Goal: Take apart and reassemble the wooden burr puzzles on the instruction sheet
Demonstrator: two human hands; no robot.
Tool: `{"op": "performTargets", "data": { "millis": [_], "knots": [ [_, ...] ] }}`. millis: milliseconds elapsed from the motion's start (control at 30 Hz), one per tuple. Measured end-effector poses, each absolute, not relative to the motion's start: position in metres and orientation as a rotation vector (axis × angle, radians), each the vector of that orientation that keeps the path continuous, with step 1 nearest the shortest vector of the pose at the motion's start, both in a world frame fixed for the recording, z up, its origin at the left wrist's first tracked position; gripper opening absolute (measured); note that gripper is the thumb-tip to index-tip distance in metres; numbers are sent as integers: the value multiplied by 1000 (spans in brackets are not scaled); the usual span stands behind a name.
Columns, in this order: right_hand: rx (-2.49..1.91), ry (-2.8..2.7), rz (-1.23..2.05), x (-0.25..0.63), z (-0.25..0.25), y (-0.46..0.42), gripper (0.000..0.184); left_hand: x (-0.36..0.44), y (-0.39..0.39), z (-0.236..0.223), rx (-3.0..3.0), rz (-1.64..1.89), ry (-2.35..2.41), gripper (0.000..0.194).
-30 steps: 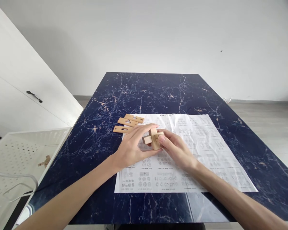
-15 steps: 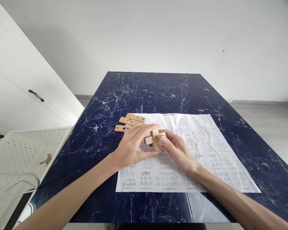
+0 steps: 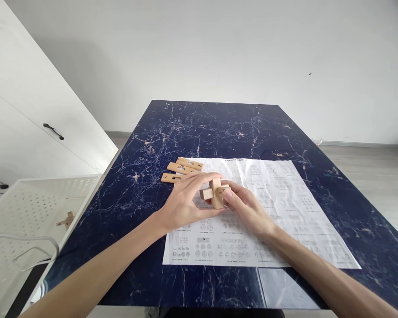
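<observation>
Both hands hold a cross-shaped wooden burr puzzle [image 3: 216, 198] above a printed sheet [image 3: 285, 212]. My left hand [image 3: 182, 201] grips it from the left, fingers over its top and thumb along its underside. From the right, my right hand [image 3: 247, 205] pinches a block marked with a 3, thumb on its face. The far side of the puzzle and several fingertips are hidden. Just beyond my left hand lie three flat wooden pieces with cut-out slots: a lower one [image 3: 171, 177] marked 2, a middle one [image 3: 180, 168] and an upper one [image 3: 190, 164].
The paper shows rows of small diagrams and lies on a dark blue marbled table [image 3: 205, 128]. At the left, a white perforated basket [image 3: 23, 212] holds another wooden cross piece [image 3: 66, 219] near a pale cable [image 3: 49, 240]. Behind it stands a white cabinet [image 3: 36, 110].
The whole view has shifted slightly, with the scene drifting right. Both hands keep their hold on the puzzle, and the block marked 3 now faces me more plainly.
</observation>
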State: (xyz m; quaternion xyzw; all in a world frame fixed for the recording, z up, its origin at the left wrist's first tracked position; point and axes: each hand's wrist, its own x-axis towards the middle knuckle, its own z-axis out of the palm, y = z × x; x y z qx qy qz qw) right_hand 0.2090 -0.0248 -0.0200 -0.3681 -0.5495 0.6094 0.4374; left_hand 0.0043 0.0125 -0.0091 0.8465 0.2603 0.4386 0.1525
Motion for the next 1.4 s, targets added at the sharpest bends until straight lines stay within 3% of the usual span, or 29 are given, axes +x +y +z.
{"op": "performTargets", "data": {
  "millis": [133,300,400,867,1033,1133,1300,1400],
  "knots": [
    [-951,-1423,1489,213,-17,-22,41,5,13,-13,2499,1291,783,63],
    [-1189,-1648,751,216,-18,-22,26,4,15,-17,2586,1314,869,57],
    [-1190,-1841,472,216,-20,-23,15,3,14,-19,2614,1234,906,59],
    [-1206,-1958,281,209,-29,-25,8,6,5,-21,2475,1134,949,60],
    [-1197,-1857,541,213,-26,-24,17,8,5,-21,2417,1173,970,62],
    [-1137,-1652,884,216,-22,-23,26,8,5,-18,2325,1239,958,66],
    [-921,-1403,1614,218,-20,-19,60,9,5,-6,2217,1250,813,69],
    [-871,-1382,1748,217,-22,-19,65,10,5,-2,2159,1213,719,69]
  ]
}}
